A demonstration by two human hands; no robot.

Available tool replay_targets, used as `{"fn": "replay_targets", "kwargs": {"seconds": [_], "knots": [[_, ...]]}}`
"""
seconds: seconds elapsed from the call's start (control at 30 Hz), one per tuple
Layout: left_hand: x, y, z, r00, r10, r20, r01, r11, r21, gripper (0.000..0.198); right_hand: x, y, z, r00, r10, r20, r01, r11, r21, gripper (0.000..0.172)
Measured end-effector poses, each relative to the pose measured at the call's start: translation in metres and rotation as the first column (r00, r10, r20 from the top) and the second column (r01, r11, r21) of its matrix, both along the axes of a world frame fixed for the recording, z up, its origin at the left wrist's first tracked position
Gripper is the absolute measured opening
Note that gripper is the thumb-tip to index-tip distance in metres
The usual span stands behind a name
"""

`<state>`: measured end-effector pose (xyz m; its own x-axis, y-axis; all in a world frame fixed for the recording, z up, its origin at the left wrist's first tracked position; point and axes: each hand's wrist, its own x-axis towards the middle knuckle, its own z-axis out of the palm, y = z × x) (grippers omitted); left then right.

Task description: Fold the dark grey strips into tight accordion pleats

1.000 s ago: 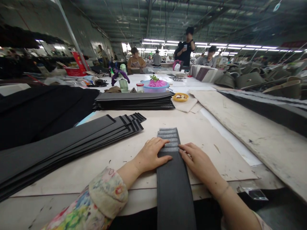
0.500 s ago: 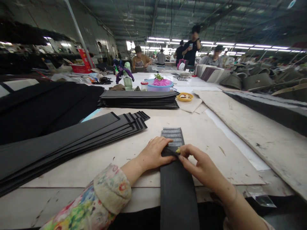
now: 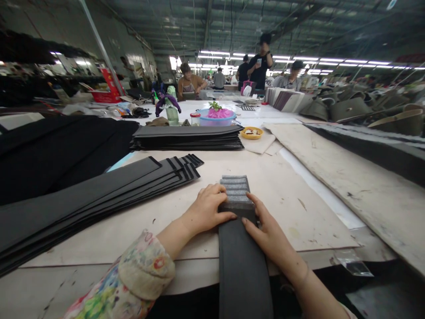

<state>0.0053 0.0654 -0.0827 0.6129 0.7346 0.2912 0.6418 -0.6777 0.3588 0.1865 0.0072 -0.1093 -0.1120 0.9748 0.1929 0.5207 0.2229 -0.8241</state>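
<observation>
My left hand (image 3: 207,208) and right hand (image 3: 267,230) lie flat on the strips (image 3: 242,248) — gripping nothing — so any sideways push could skew the stack.

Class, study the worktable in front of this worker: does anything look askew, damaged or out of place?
Nothing looks damaged. The grey strips under the left hand and right hand are stepped, not flush at their far ends. The black strips fan out likewise. The table is stained.
</observation>
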Motion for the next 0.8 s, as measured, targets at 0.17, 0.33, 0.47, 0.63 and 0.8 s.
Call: {"fn": "replay_targets", "kwargs": {"seconds": [0.17, 0.33, 0.47, 0.63, 0.8], "knots": [[-0.003, 0.004, 0.004, 0.998, -0.019, -0.066, 0.007, 0.986, -0.168, 0.026, 0.002, -0.004, -0.007, 0.992, -0.125, 0.017, 0.12, 0.977, 0.175, 0.062], [-0.001, 0.01, 0.008, 0.994, -0.05, -0.101, 0.018, 0.955, -0.297, 0.029, 0.004, -0.013, -0.002, 0.974, -0.148, 0.17, 0.086, 0.941, 0.327, 0.016], [0.003, 0.016, 0.016, 0.98, -0.104, -0.172, 0.036, 0.934, -0.357, 0.016, 0.003, -0.015, 0.002, 0.976, -0.067, 0.21, 0.011, 0.966, 0.257, 0.009], [0.006, 0.018, 0.028, 0.932, -0.19, -0.31, 0.078, 0.938, -0.338, 0.011, 0.002, -0.015, 0.003, 0.977, -0.058, 0.206, 0.003, 0.967, 0.254, 0.012], [0.016, 0.014, 0.033, 0.925, -0.188, -0.331, 0.071, 0.939, -0.335, 0.021, 0.002, -0.019, 0.003, 0.96, -0.078, 0.269, -0.011, 0.949, 0.314, 0.017]]}}
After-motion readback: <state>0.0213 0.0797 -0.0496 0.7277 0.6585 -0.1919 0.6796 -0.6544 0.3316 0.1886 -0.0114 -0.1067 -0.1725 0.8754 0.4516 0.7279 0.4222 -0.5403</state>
